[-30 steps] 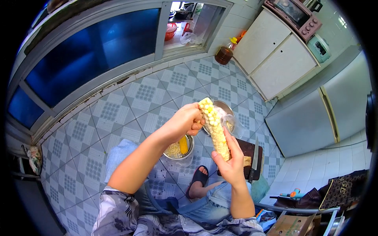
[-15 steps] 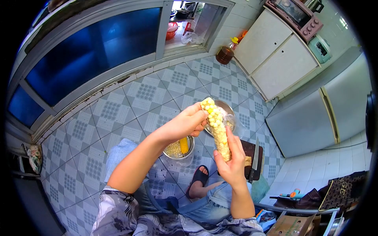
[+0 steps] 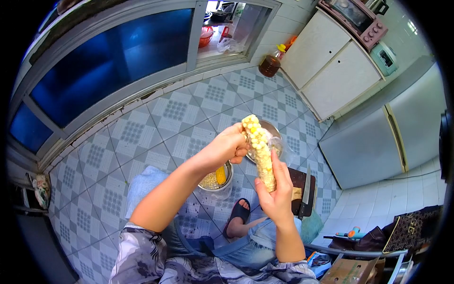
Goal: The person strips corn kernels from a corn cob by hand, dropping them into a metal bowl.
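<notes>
A partly stripped corn cob (image 3: pixel 260 147) slants up before me, pale kernels left on its upper end and bare core lower down. Wrapped round its lower end is my right hand (image 3: pixel 278 193), closed on it. My left hand (image 3: pixel 231 143) is closed against the upper left side of the cob, its fingers curled at the kernels; the fingertips are partly hidden. Below the left wrist, a metal bowl (image 3: pixel 230 181) holds loose kernels and a yellow ear of corn (image 3: pixel 221 175). Behind the cob sits a second metal bowl (image 3: pixel 270 127) with a clear plastic bag (image 3: pixel 283 150).
A knife (image 3: pixel 307 189) lies on a dark cutting board (image 3: pixel 299 179) to the right. A bottle of brown liquid (image 3: pixel 270 64) stands by a white cabinet (image 3: pixel 326 61). On the right is a fridge (image 3: pixel 364 146). My sandalled foot (image 3: pixel 238 217) rests on the tiled floor (image 3: pixel 137 137).
My left thumb has slipped from the front of the cob to its left side, and the fingers have curled more. The cob's top has shifted up slightly, still in my right hand.
</notes>
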`<state>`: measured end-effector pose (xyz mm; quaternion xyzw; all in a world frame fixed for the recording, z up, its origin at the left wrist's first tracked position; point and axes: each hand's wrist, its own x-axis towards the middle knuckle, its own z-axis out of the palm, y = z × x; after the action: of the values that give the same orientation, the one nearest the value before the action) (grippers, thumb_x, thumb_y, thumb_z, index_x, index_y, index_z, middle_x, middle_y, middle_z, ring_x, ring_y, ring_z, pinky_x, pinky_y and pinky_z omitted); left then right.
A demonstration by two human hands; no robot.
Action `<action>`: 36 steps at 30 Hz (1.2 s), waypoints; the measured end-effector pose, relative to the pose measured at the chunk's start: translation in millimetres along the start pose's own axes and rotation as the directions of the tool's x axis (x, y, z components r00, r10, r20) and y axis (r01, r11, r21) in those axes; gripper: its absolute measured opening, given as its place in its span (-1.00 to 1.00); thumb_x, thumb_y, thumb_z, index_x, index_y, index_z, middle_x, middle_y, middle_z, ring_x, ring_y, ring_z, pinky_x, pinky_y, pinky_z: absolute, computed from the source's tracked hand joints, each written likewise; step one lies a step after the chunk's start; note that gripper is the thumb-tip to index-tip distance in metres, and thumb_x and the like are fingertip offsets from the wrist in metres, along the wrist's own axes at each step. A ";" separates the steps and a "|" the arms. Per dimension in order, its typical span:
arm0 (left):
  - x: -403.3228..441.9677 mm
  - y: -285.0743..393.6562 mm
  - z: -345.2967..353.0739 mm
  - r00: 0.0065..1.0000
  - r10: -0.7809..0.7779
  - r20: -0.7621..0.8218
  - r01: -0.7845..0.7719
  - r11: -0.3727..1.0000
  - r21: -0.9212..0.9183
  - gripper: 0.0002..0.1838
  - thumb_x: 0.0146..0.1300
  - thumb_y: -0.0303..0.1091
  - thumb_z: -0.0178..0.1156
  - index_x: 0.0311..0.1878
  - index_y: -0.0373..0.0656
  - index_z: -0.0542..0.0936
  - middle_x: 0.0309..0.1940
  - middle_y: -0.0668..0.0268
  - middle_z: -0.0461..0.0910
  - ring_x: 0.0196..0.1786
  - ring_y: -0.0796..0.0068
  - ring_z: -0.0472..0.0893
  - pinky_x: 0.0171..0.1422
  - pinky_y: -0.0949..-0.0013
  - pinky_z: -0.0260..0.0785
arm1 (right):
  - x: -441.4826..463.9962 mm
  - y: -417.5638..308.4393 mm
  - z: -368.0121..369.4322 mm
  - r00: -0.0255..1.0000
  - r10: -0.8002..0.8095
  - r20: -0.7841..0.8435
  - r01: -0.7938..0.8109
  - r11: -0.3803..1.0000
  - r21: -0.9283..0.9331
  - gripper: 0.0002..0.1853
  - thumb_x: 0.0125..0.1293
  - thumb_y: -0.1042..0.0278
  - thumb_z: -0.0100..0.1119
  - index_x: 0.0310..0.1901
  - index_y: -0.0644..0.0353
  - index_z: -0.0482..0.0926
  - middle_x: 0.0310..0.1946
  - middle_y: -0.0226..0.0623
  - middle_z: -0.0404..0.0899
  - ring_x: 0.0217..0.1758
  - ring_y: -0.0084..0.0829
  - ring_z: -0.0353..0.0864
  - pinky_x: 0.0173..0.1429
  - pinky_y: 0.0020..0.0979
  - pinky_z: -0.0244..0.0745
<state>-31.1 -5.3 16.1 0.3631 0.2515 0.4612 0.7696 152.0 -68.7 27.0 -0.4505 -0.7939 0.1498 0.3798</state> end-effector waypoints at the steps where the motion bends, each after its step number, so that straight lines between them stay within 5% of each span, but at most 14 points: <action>1: -0.1 0.0 -0.2 1.000 0.003 0.015 -0.003 1.000 -0.022 -0.85 0.30 -0.42 -0.11 -0.09 -0.14 0.36 -0.45 0.46 0.32 -0.59 0.74 0.17 -0.53 0.59 0.03 | -0.2 1.8 0.1 1.000 0.003 -0.011 -0.003 1.000 0.027 -0.31 0.02 0.58 0.16 0.29 0.35 0.26 -0.13 -0.02 0.47 -0.18 -0.10 0.58 -0.13 -0.29 0.50; 17: -4.9 -5.4 7.6 1.000 0.009 -0.009 -0.007 0.983 0.184 -0.85 0.43 -0.27 -0.17 -0.15 -0.12 0.31 -0.52 0.51 0.25 -0.59 0.78 0.15 -0.54 0.61 0.04 | -3.3 -1.7 4.1 0.999 -0.034 -0.041 0.027 0.984 -0.175 -0.26 0.01 0.54 0.17 0.32 0.27 0.23 -0.12 -0.05 0.45 -0.24 -0.07 0.60 -0.24 -0.25 0.53; 25: 0.6 -12.6 12.4 0.977 0.120 -0.176 -0.044 0.921 0.387 -0.85 0.34 -0.37 -0.23 -0.20 -0.13 0.36 -0.57 0.56 0.24 -0.61 0.79 0.14 -0.59 0.61 -0.02 | -4.2 -1.9 7.4 0.999 -0.014 -0.029 0.008 0.982 -0.187 -0.27 0.02 0.55 0.16 0.32 0.28 0.22 -0.10 -0.04 0.46 -0.23 -0.07 0.60 -0.23 -0.26 0.54; 29: -1.7 -9.2 9.4 0.991 0.026 -0.132 0.007 0.970 0.245 -0.84 0.29 -0.40 -0.21 -0.22 -0.15 0.39 -0.56 0.50 0.28 -0.61 0.77 0.18 -0.59 0.61 0.00 | -1.0 -4.0 5.0 0.999 -0.033 -0.041 0.027 0.992 -0.125 -0.28 0.03 0.56 0.16 0.32 0.29 0.23 -0.11 -0.04 0.46 -0.22 -0.07 0.60 -0.21 -0.26 0.53; 31: 0.0 -8.8 0.9 0.997 -0.071 0.000 0.071 0.997 -0.029 -0.86 0.30 -0.40 -0.17 -0.21 -0.17 0.39 -0.53 0.44 0.32 -0.60 0.76 0.20 -0.59 0.61 0.03 | -0.8 0.0 2.5 1.000 -0.013 -0.026 0.010 0.994 -0.111 -0.28 0.04 0.55 0.16 0.32 0.27 0.23 -0.12 -0.05 0.47 -0.22 -0.07 0.59 -0.21 -0.25 0.52; 36: -3.2 -1.3 7.5 0.998 -0.066 -0.019 0.067 0.996 0.060 -0.88 0.33 -0.39 -0.14 -0.19 -0.18 0.38 -0.48 0.43 0.32 -0.58 0.77 0.19 -0.57 0.62 0.06 | -0.5 -0.5 0.9 0.999 -0.011 -0.034 0.007 0.994 -0.106 -0.27 0.04 0.55 0.17 0.33 0.26 0.22 -0.13 -0.06 0.47 -0.20 -0.07 0.58 -0.20 -0.24 0.50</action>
<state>-26.4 -11.0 19.8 0.3736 0.2836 0.4306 0.7711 151.2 -69.2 26.4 -0.4691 -0.7960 0.0978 0.3698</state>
